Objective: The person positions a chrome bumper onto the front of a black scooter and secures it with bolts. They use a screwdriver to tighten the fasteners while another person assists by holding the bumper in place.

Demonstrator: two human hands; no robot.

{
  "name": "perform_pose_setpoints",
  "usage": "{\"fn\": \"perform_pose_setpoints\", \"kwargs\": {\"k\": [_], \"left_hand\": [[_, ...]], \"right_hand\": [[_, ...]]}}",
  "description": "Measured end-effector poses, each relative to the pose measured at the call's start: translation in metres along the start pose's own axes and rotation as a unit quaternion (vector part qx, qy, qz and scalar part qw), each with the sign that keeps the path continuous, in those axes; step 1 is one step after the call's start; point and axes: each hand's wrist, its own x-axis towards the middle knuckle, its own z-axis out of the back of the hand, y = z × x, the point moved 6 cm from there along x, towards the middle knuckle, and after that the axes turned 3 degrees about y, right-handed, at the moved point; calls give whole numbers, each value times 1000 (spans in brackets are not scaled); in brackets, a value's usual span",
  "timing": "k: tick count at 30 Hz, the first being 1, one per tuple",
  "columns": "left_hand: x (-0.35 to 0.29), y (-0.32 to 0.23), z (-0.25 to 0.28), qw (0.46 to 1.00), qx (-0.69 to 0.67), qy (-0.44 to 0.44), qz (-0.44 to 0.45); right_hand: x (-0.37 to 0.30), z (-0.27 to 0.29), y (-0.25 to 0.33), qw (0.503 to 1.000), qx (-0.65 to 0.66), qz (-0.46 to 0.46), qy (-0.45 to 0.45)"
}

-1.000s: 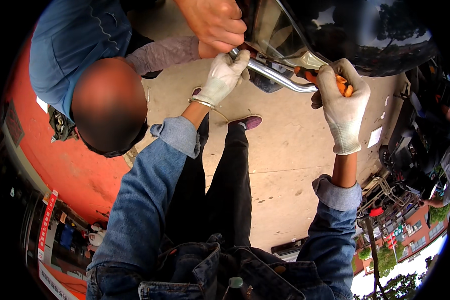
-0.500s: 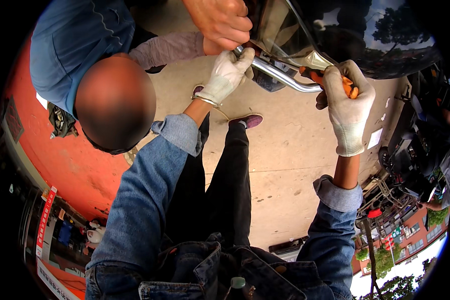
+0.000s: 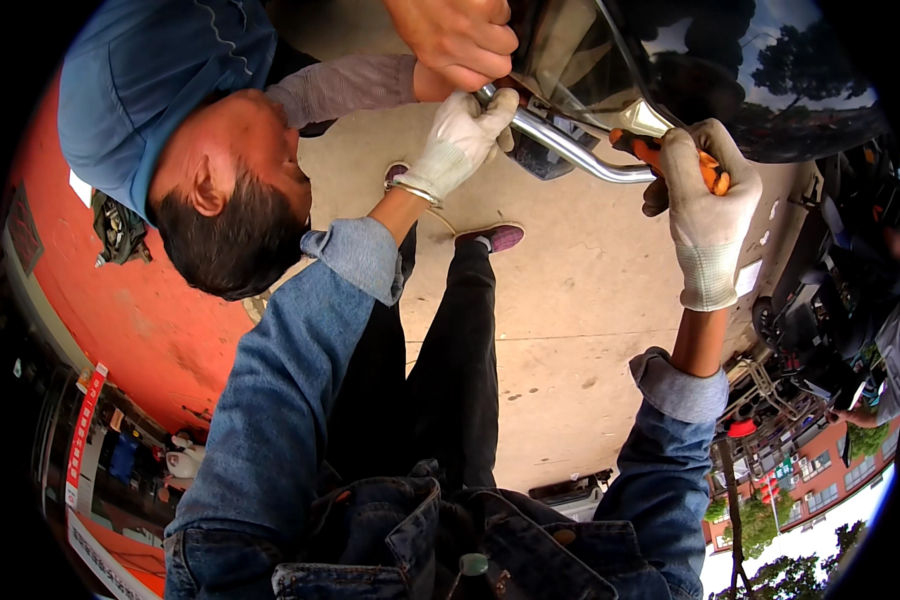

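My left hand, in a white work glove, is closed around the upper left end of a bent silver metal tube. My right hand, gloved too, grips an orange-and-black handled tool beside the tube's right end. The tool's working end is hidden, so its exact kind cannot be told. Just above both hands is a glossy black vehicle body with a clear, lamp-like cover. A co-worker's bare hand is closed at the tube's far end, right above my left hand.
The co-worker in a blue top leans in from the left, close to my left forearm. Pale concrete floor lies below, with a red floor area at left. Parked two-wheelers stand at right.
Both hands, the tube and the vehicle body appear slightly further right in the picture. The grips stay the same, and the co-worker's hand remains at the tube's far end.
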Motion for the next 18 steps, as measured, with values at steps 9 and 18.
{"fn": "perform_pose_setpoints", "kwargs": {"k": [9,18], "left_hand": [[3,8,-1,1000,-11,-12,1],[6,11,-2,1000,-7,-18,-20]], "right_hand": [[1,-2,3,999,-18,-11,-25],[0,-2,3,1000,-11,-11,-27]]}}
